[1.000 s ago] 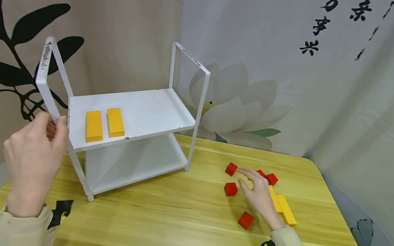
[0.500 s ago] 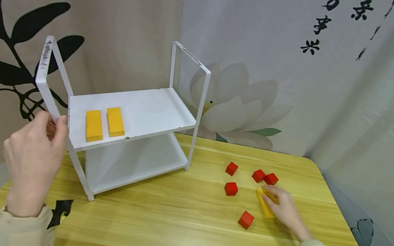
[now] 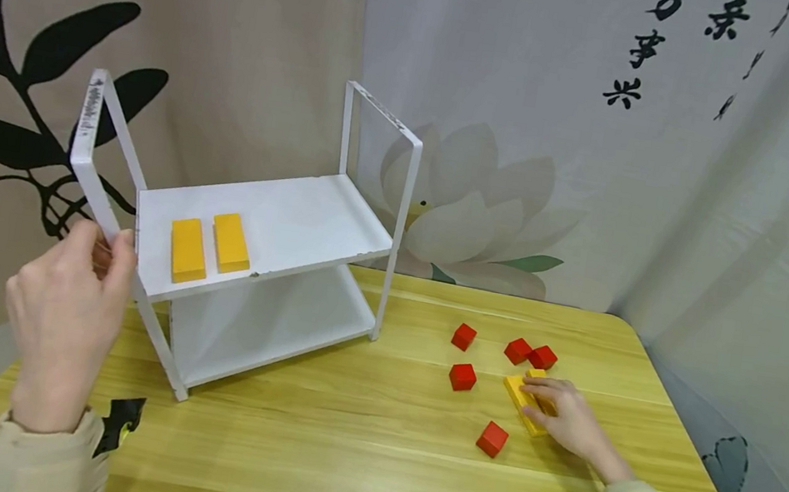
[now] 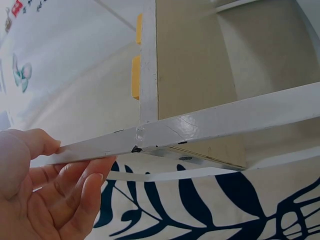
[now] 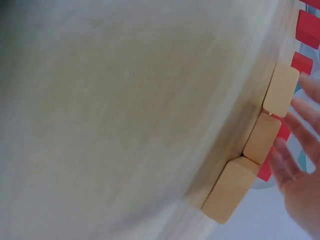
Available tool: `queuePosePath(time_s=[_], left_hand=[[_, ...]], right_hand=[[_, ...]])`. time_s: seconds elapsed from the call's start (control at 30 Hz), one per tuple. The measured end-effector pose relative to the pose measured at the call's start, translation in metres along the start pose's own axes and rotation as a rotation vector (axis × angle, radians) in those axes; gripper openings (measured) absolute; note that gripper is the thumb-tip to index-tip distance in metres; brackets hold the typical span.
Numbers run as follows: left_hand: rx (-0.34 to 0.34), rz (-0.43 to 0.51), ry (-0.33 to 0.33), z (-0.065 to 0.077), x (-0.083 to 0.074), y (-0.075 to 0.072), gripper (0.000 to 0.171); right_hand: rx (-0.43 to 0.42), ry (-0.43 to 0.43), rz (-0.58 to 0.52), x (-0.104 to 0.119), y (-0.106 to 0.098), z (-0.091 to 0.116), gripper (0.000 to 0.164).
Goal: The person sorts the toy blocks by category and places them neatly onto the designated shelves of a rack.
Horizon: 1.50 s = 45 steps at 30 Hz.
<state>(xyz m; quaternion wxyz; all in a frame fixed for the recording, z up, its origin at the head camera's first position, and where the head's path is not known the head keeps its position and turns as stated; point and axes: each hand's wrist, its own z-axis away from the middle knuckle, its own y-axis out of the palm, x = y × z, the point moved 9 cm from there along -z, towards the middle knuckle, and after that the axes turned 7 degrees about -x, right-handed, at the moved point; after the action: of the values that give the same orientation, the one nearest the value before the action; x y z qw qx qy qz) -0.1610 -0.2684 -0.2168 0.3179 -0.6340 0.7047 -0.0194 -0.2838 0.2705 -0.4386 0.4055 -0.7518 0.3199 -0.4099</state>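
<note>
Two cream fabric sleeves (image 3: 42, 459) reach in from the near edge, a small black wrist-worn piece (image 3: 122, 422) at the left cuff. Just beyond, the left hand (image 3: 66, 309) pinches the near side frame of a white two-tier rack (image 3: 316, 214), with the thumb on one face of the bar and the fingers on the other, a narrow hold around thin stock. That rack stands upright on a yellow wood-grain table (image 3: 302, 468).

On the right side of the tabletop, one red cube (image 3: 492, 439) lies nearest. A little farther, the right hand (image 3: 570, 420) bends over flat yellow rectangular blocks (image 3: 518, 400), its thumb and fingertips apart. The right wrist view shows three block ends in a row, fingers spread close along them; whether the hand grips one or only touches it, I cannot tell. To their left is a second red cube (image 3: 463, 377), apart from the hand. Farther out come a pair of red cubes (image 3: 518, 351) side by side, and another red cube (image 3: 463, 336) to their left.

On the rack's upper shelf, toward its left end, two yellow blocks (image 3: 188, 251) lie flat with a gap between them. Behind everything hangs a pale curtain (image 3: 514, 44) with black brush characters and a white flower.
</note>
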Motion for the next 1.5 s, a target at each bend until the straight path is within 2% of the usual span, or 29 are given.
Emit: queuePosePath(time_s=[0.23,0.43,0.67,0.9,1.03,1.3,1.5], left_hand=[[0.001,-0.001,0.001,0.0,0.0,0.0,0.035],[0.004,-0.006,0.007,0.0,-0.001,0.0,0.035],[0.0,-0.004,0.01,-0.001,-0.002,-0.001,0.035],[-0.002,-0.002,0.012,-0.001,-0.001,-0.001,0.034],[0.0,-0.003,0.011,0.0,-0.002,-0.001,0.034],[0.013,-0.007,0.011,0.0,-0.003,0.0,0.034],[0.001,-0.005,0.011,0.0,-0.003,-0.001,0.034]], right_hand=[[0.055,-0.082,-0.024,0.008,0.006,0.0,0.042],[0.12,-0.108,-0.031,0.011,0.01,0.003,0.05],[0.119,-0.113,0.012,0.014,0.009,0.002,0.049],[0.121,-0.122,-0.004,0.018,0.01,-0.001,0.043],[0.103,-0.121,-0.017,0.018,0.01,-0.004,0.041],[-0.018,-0.09,-0.072,0.016,-0.001,-0.008,0.037],[-0.063,-0.053,-0.166,0.017,-0.009,-0.012,0.037]])
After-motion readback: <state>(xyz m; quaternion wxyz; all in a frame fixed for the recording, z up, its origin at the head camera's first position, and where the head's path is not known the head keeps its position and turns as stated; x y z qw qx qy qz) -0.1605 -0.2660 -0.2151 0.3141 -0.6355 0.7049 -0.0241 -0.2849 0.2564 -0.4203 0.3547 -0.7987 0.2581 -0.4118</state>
